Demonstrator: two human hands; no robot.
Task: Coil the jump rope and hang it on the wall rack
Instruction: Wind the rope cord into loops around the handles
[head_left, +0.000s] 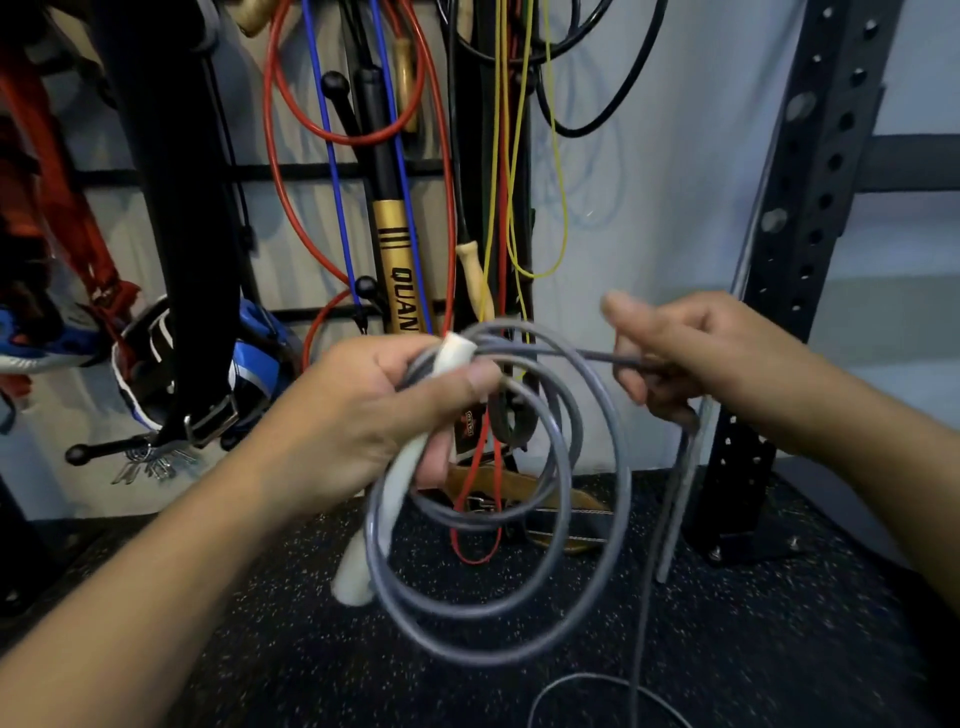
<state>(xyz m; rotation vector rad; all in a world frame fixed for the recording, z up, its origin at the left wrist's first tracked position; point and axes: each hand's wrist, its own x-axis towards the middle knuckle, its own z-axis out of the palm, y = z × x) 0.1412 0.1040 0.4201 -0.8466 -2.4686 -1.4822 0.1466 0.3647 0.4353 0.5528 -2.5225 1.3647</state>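
Head view, left hand (363, 415) grips jump rope (498, 519) coils, right hand (691, 353) pinches strand

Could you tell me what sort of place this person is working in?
Most likely a home or garage gym: jump ropes hang on a wall rack, a perforated steel power-rack upright stands at right, and the floor is speckled rubber gym matting.
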